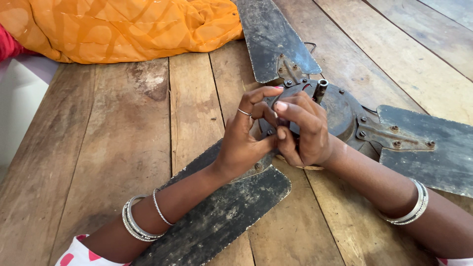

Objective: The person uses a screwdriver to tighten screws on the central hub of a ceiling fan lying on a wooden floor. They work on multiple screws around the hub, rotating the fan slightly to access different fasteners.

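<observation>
An old dark ceiling fan lies flat on a wooden plank surface (113,148), its round motor hub (342,111) in the middle with a short metal shaft (320,89) sticking up. Three dusty black blades spread out: one toward the top (271,34), one to the right (433,148), one toward me (221,216). My left hand (244,140) and my right hand (303,130) meet over the hub's near edge, fingers pinched together on a small part that is hidden between them. Silver bangles circle both wrists.
A bunched orange cloth (123,27) lies at the top left of the planks. A pale surface (19,103) shows beyond the left edge. Metal blade brackets with screws (394,135) sit beside the hub.
</observation>
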